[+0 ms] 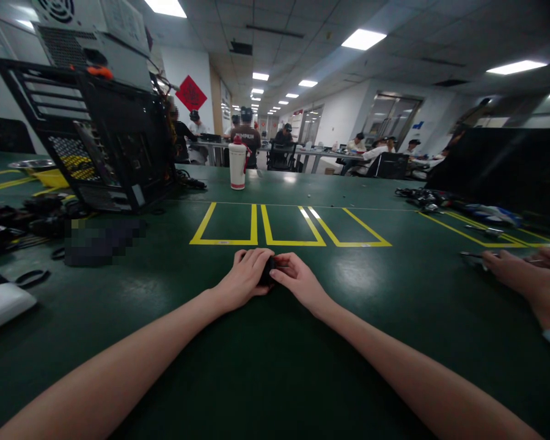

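Note:
Between my two hands, low over the green table point(275, 360), is a small dark object point(266, 272), mostly covered by fingers, so its kind cannot be made out. My left hand point(244, 276) wraps round it from the left, with the fingers over its top. From the right, my right hand point(299, 280) meets it with thumb and fingertips curled against its side. Just beyond the hands lie several yellow tape outlines point(292, 244) on the tabletop.
At the left stands an open black computer case point(132, 146) with a power supply point(119, 52) on top. Dark cables point(36, 217) lie beside it. A white tumbler point(238, 166) stands ahead. At the right, a co-worker's hands point(531, 278) hold a thin tool near scattered parts.

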Demonstrator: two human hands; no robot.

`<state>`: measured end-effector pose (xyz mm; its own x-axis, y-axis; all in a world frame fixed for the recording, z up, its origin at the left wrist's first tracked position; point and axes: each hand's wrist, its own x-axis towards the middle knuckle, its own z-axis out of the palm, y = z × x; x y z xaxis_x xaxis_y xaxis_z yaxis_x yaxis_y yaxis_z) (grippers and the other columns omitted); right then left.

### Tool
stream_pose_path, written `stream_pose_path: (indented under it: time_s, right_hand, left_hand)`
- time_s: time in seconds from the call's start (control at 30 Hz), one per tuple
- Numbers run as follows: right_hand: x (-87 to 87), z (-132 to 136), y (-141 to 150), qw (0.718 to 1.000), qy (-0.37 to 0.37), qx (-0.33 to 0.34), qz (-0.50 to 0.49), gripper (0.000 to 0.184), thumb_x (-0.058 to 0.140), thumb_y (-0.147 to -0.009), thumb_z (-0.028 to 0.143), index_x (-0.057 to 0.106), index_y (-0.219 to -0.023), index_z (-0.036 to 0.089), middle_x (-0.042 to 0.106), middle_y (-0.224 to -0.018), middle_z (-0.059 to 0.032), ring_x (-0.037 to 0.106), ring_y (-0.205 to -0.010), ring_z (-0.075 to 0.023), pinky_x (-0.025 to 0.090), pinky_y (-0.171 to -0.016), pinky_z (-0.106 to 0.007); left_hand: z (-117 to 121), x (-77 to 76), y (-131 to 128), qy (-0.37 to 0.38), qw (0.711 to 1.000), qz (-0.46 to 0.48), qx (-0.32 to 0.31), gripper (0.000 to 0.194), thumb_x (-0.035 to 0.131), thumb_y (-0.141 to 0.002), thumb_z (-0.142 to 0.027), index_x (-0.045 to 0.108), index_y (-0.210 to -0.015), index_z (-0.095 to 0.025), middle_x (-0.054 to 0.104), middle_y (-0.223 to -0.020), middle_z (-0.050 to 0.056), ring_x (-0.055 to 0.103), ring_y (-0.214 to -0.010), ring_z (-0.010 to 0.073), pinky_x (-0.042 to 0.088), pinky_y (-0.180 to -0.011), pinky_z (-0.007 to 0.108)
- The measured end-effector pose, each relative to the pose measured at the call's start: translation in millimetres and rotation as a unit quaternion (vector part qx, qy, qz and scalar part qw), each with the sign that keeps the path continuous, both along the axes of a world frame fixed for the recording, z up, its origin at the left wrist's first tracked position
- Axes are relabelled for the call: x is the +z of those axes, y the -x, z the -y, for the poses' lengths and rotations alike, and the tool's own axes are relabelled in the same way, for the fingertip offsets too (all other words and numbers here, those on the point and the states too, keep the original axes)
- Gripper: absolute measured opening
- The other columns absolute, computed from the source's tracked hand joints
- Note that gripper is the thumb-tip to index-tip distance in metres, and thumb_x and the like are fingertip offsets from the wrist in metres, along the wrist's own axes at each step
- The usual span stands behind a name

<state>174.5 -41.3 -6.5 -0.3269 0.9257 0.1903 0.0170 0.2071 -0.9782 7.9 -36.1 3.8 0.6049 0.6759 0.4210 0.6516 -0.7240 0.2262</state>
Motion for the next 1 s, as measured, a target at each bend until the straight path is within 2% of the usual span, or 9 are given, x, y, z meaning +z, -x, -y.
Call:
stream_pose_path:
  time_s: [0.1, 0.23, 0.43, 0.57, 0.7, 0.8, 0.9, 1.0]
  right_hand:
    - [2.8, 1.6, -2.3, 1.000, 0.020, 0.015, 0.017, 0.030, 0.057, -0.071, 0.027, 0.049, -0.100, 0.021, 0.054, -0.103, -0.0039, 0.051, -0.100, -0.0168, 0.039, -0.090, -0.038]
    - [6.7, 7.1, -2.8, 0.999, 0.003, 0.045, -0.004, 0.032, 0.060, -0.068, 0.021, 0.047, -0.097, 0.022, 0.054, -0.100, -0.0015, 0.053, -0.097, -0.0159, 0.041, -0.088, -0.036]
    - [1.4, 4.3, 0.6, 0.999, -0.009, 0.027, -0.029, 0.023, 0.058, -0.070, 0.024, 0.049, -0.091, 0.022, 0.053, -0.094, -0.0008, 0.055, -0.090, -0.0158, 0.047, -0.076, -0.032]
    - [0.9, 2.5, -0.8, 1.000, 0.004, 0.007, 0.004, 0.030, 0.057, -0.071, 0.026, 0.049, -0.099, 0.022, 0.053, -0.103, -0.0032, 0.052, -0.097, -0.0170, 0.043, -0.084, -0.036]
    - [5.2, 5.4, -3.0, 0.999, 0.013, 0.039, 0.000, 0.033, 0.058, -0.070, 0.023, 0.048, -0.101, 0.021, 0.053, -0.106, -0.0035, 0.050, -0.101, -0.0170, 0.040, -0.090, -0.036]
    - [7.5, 7.8, -2.4, 0.999, 0.005, 0.049, -0.022, 0.034, 0.061, -0.067, 0.021, 0.047, -0.098, 0.021, 0.052, -0.103, -0.0021, 0.052, -0.098, -0.0163, 0.044, -0.086, -0.034]
    - [7.6, 8.1, -0.9, 0.999, 0.005, 0.041, -0.030, 0.027, 0.058, -0.070, 0.024, 0.048, -0.094, 0.021, 0.053, -0.098, -0.0014, 0.054, -0.092, -0.0162, 0.048, -0.078, -0.033]
    - [6.7, 6.9, -0.5, 0.999, 0.000, 0.028, -0.027, 0.025, 0.058, -0.071, 0.024, 0.049, -0.093, 0.021, 0.053, -0.097, -0.0016, 0.054, -0.093, -0.0164, 0.046, -0.081, -0.034]
  left_hand:
    - [0.6, 0.7, 0.7, 0.002, 1.000, -0.003, -0.003, 0.058, 0.058, -0.070, -0.023, 0.025, -0.118, -0.021, 0.041, -0.117, 0.008, 0.039, -0.108, 0.0241, 0.025, -0.091, 0.043]
    - [0.9, 0.9, 0.6, 0.004, 1.000, -0.005, -0.002, 0.059, 0.058, -0.069, -0.019, 0.026, -0.118, -0.020, 0.041, -0.117, 0.009, 0.039, -0.107, 0.0238, 0.025, -0.091, 0.043]
    - [0.3, 0.3, -1.1, -0.006, 1.000, 0.003, -0.001, 0.055, 0.056, -0.070, -0.021, 0.028, -0.117, -0.020, 0.043, -0.115, 0.008, 0.040, -0.106, 0.0238, 0.026, -0.090, 0.043]
    - [1.2, 1.8, -1.4, -0.001, 1.000, 0.001, -0.003, 0.056, 0.058, -0.069, -0.020, 0.027, -0.117, -0.019, 0.042, -0.115, 0.009, 0.039, -0.107, 0.0242, 0.027, -0.090, 0.043]
    - [4.3, 6.1, -0.3, 0.006, 1.000, -0.007, -0.002, 0.057, 0.057, -0.070, -0.020, 0.027, -0.118, -0.020, 0.041, -0.117, 0.009, 0.039, -0.108, 0.0249, 0.027, -0.090, 0.044]
    - [5.6, 7.7, 0.2, 0.010, 1.000, -0.011, -0.004, 0.054, 0.056, -0.071, -0.021, 0.027, -0.118, -0.020, 0.041, -0.117, 0.009, 0.039, -0.108, 0.0249, 0.027, -0.090, 0.044]
    - [4.6, 5.8, -0.2, 0.005, 1.000, -0.005, -0.001, 0.054, 0.055, -0.072, -0.022, 0.027, -0.118, -0.020, 0.041, -0.117, 0.009, 0.039, -0.108, 0.0244, 0.026, -0.091, 0.044]
    - [4.0, 5.0, -0.4, 0.003, 1.000, -0.003, 0.001, 0.054, 0.055, -0.072, -0.023, 0.027, -0.118, -0.020, 0.041, -0.117, 0.009, 0.039, -0.108, 0.0242, 0.026, -0.091, 0.044]
